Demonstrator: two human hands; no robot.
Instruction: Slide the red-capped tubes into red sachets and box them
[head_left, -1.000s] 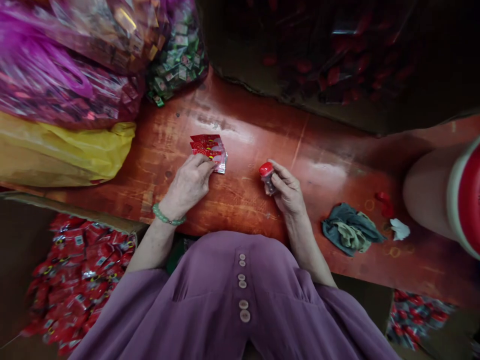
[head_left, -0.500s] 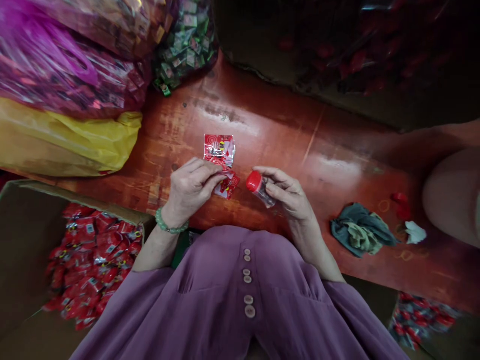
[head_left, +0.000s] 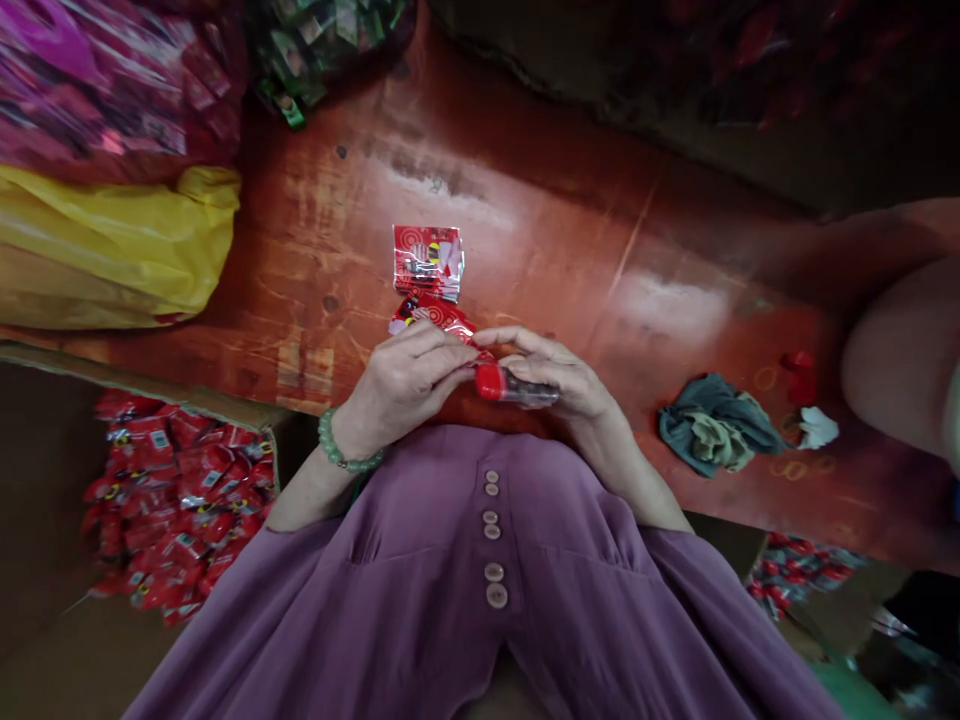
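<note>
My left hand (head_left: 409, 385), with a green bead bracelet on its wrist, is pinched on a red printed packet (head_left: 433, 312), which is partly covered by the fingers. My right hand (head_left: 566, 380) holds a small clear bottle (head_left: 525, 388) with a red cap; dark contents show through its side. The bottle lies nearly level, cap toward my left fingertips. My right index finger reaches to the packet's edge, close to the left fingers. Just beyond, a stack of similar red packets (head_left: 427, 260) lies flat on the reddish table (head_left: 555, 290).
At left are a yellow bag (head_left: 112, 250), a pink plastic bag (head_left: 150, 100) and a cardboard box with red packaged items (head_left: 180, 510). A bag of green pieces (head_left: 322, 40) stands at the back. Crumpled grey-green cloth (head_left: 716, 425) lies right, near a white scrap (head_left: 817, 428).
My left hand has brought a red packet rightward, and my right hand has moved in to meet it. The bottle has turned closer to level. The whole view has shifted slightly.
</note>
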